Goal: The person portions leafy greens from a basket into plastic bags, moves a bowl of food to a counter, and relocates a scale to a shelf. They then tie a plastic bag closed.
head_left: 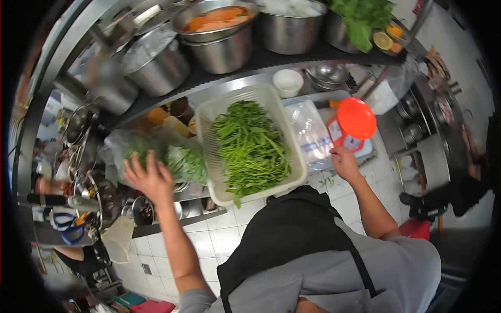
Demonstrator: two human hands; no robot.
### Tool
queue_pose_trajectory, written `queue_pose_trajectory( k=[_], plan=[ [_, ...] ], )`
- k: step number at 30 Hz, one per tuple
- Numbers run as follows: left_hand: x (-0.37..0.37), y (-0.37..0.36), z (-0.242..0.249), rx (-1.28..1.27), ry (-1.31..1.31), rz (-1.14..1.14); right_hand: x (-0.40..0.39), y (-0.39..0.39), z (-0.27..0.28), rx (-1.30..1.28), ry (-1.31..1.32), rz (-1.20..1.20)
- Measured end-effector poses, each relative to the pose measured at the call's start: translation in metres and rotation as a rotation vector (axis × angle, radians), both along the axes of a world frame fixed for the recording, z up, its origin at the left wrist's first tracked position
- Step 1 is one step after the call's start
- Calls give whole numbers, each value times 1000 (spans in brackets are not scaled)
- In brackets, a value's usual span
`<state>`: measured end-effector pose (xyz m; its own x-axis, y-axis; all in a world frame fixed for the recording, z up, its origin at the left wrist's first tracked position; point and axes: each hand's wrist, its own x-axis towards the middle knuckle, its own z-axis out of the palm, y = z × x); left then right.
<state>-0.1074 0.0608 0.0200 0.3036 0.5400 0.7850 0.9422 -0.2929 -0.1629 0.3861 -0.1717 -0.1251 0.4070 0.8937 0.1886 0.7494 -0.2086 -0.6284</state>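
My left hand is spread with its fingers apart over a clear plastic bag of leafy greens, left of the basket. My right hand has its fingers drawn together at the lower edge of a small red scale with a round orange-red pan; what they hold, if anything, is too small to tell. Between my hands stands a white perforated basket filled with long-stemmed greens. A stack of clear plastic bags lies between the basket and the scale.
Steel pots line a shelf above the counter. A white bowl stands behind the basket. Blue-handled scissors and a translucent jug are at the left. Another person's dark-clothed legs show at the right.
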Motion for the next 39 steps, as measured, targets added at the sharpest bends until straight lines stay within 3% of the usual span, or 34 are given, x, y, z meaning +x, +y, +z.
queue_pose_trajectory(
  k=[2,3,5,8,10,13,16,19,20,23,24,27,30,33,34,39],
  plan=[
    [-23,32,0,-106,56,215,-1,-5,-5,4,-229,181],
    [-27,39,9,-332,-20,374,-4,-7,-8,-24,-219,178],
    [-53,62,-2,-489,-92,494,-7,-11,-13,-76,-196,183],
    [-56,62,5,-509,-176,444,-18,-33,-12,-281,-150,103],
    [-50,54,4,-356,-125,405,-28,-50,-20,-435,-74,126],
    [-33,33,8,-204,-83,358,-42,-41,-57,-20,-248,261],
    [-21,20,11,-160,-136,347,-35,7,-57,95,-459,249],
    [-7,1,16,-38,-165,239,-25,33,-54,-104,-616,220],
    [1,-8,17,-44,-204,164,-20,38,-59,-28,-708,221],
    [20,-43,15,-76,-313,-19,-27,29,-37,-90,-418,220],
    [22,-53,9,-89,-357,-56,-25,31,-31,-240,-400,265],
    [22,-82,-14,-166,-489,-114,-12,34,-67,-178,-191,382],
    [17,-102,-40,-255,-605,-160,-12,40,-75,-17,-107,242],
    [15,-116,-48,-315,-605,-160,-22,41,-36,-229,-233,137],
    [13,-117,-51,-341,-622,-168,-22,46,-26,-504,-350,127],
    [9,-115,-52,-352,-620,-164,3,58,-58,-301,-525,262]
  ],
)
